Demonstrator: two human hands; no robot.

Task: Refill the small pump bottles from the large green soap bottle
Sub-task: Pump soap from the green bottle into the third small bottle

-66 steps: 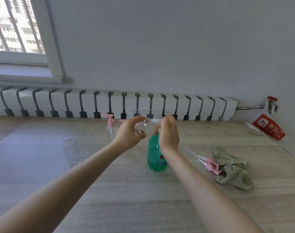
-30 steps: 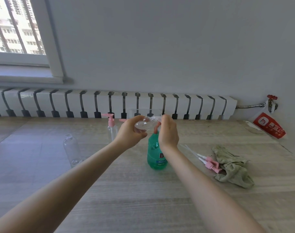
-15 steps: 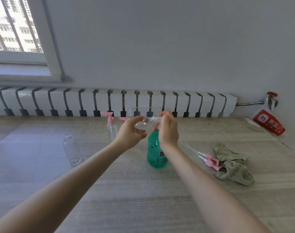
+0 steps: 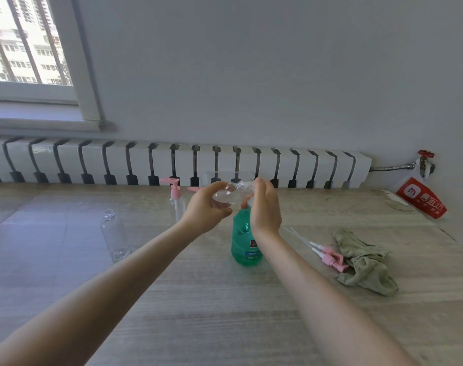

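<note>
The big green soap bottle (image 4: 245,243) stood upright near the middle of the worktop (image 4: 225,318). Its top was hidden behind the right hand (image 4: 265,211). That hand sat right over the bottle's top with its fingers pointing up. I could not tell if it gripped the top or only touched it. The left hand (image 4: 202,212) was wrapped round a small clear bottle (image 4: 226,198). It held the bottle up in the air, tipped on its side, with the mouth toward the right hand.

Just behind the left hand stood a pump bottle (image 4: 176,204) with a pink top. Farther toward the left edge stood an open bottle (image 4: 114,236) with no pump, well apart from the hands. To the right of the green bottle lay two loose pumps (image 4: 328,256), touching a crumpled rag (image 4: 365,264). A red bag (image 4: 420,199) leaned in the far right corner. A radiator (image 4: 172,162) ran along the far edge.

The widest open wood lay between the green bottle and the near edge, under both arms. There was also room between the green bottle and the open bottle.

Since half a second ago, the hands had stayed in the same spot, and the small bottle was still tipped the same way. Nothing on the worktop had moved.
</note>
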